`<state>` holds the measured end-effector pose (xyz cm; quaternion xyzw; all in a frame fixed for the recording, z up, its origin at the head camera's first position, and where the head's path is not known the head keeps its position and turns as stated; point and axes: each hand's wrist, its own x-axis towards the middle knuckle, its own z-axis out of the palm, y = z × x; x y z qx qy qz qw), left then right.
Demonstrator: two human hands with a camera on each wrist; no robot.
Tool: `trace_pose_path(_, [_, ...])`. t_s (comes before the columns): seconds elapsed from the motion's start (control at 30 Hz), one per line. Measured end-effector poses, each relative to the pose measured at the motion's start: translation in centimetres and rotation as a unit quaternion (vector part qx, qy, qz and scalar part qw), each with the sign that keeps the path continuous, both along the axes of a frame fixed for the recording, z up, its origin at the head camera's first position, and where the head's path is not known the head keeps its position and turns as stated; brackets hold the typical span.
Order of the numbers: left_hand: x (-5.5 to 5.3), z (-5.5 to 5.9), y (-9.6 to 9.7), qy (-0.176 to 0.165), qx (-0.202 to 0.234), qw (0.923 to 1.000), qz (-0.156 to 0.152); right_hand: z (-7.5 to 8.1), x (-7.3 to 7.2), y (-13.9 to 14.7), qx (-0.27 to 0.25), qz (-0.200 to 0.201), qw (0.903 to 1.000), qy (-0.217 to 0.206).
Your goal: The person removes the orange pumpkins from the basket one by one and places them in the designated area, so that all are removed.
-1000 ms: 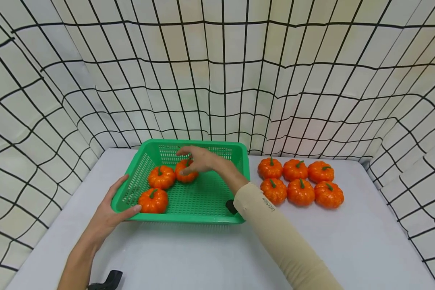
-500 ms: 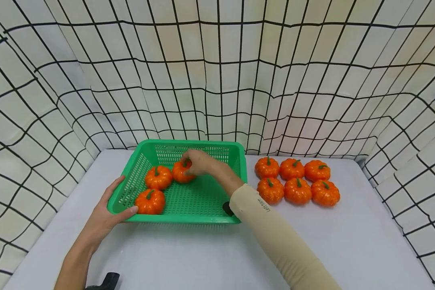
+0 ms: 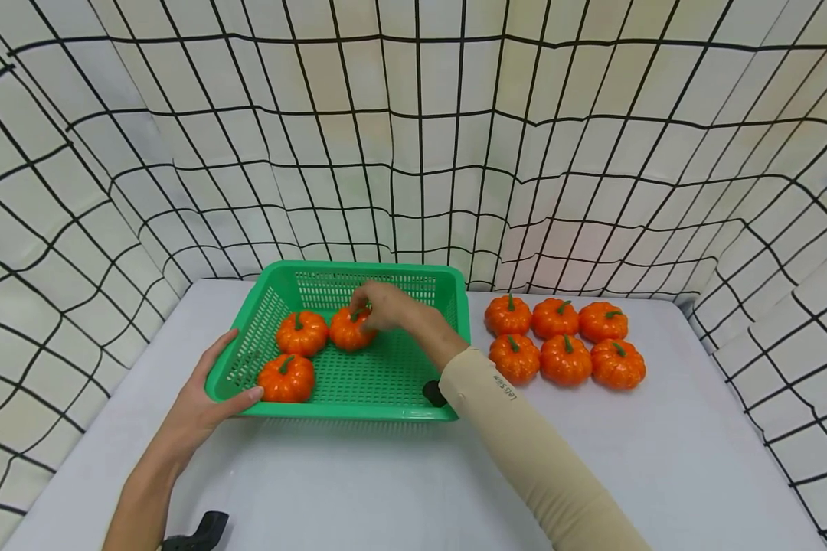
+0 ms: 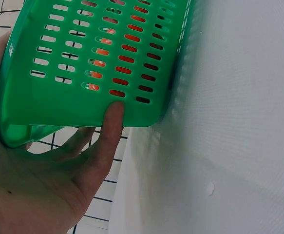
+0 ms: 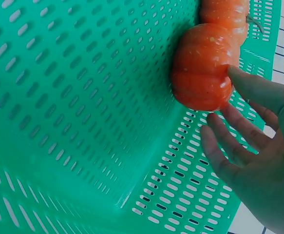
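Observation:
A green plastic basket (image 3: 386, 412) with slotted walls stands on the white table. Its left front corner is gripped by my left hand (image 3: 196, 409), thumb over the rim and fingers along the outer wall (image 4: 83, 109). Inside the basket, toward the back, my right hand (image 3: 389, 308) holds a small orange pumpkin (image 3: 348, 333) between thumb and fingers; the right wrist view shows the thumb on the pumpkin's (image 5: 202, 68) side. Two more pumpkins lie in the basket's left part, one beside the held pumpkin (image 3: 302, 334) and one at the front left (image 3: 286, 379).
Right of the basket, several orange pumpkins (image 3: 567, 360) lie in two rows on the table (image 3: 593, 459). A white wall with black netting (image 3: 420, 153) encloses the back and sides. The right forearm wears a beige sleeve (image 3: 524, 444).
The right hand's fingers, spread over the pumpkin earlier, have closed in around it. That pumpkin has shifted slightly right, away from its neighbour. The left hand stays on the basket corner.

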<state>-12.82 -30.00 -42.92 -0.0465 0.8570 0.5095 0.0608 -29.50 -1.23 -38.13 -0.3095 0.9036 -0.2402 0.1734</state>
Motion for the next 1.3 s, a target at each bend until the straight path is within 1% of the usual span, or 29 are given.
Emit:
trace_pose_path(0.23, [0.03, -0.08, -0.01, 0.002, 0.000, 1.0000, 0.001, -0.48, -0.03, 0.18, -0.007, 0.033, 0.9983, -0.047])
trace_pose_path(0.5, [0.13, -0.05, 0.10, 0.002, 0.002, 1.0000, 0.003, -0.79, 0.11, 0.37, -0.020, 0.057, 0.9950, -0.080])
trace_pose_path(0.63, [0.12, -0.14, 0.07, 0.001, 0.006, 1.0000, 0.003, -0.89, 0.09, 0.44, -0.024, 0.065, 0.9942, -0.083])
trace_pose_path(0.77, [0.11, -0.20, 0.04, 0.001, 0.004, 1.0000, 0.004, -0.94, 0.08, 0.56, -0.026, 0.063, 0.9938, -0.088])
trace_pose_path(0.93, [0.06, -0.27, 0.00, -0.001, 0.016, 0.9999, 0.004, -1.02, 0.00, 0.76, -0.024, 0.058, 0.9938, -0.092])
trace_pose_path(1.0, [0.05, -0.30, -0.03, -0.003, 0.022, 0.9998, 0.004, -1.06, -0.06, 0.81, -0.024, 0.059, 0.9934, -0.096])
trace_pose_path(1.2, [0.01, -0.25, -0.01, -0.004, 0.021, 0.9998, 0.004, -0.99, -0.07, 0.92, -0.030, 0.059, 0.9914, -0.113])
trace_pose_path(1.3, [0.05, -0.21, 0.02, -0.003, 0.019, 0.9998, 0.005, -0.91, -0.04, 0.97, -0.014, 0.059, 0.9923, -0.109])
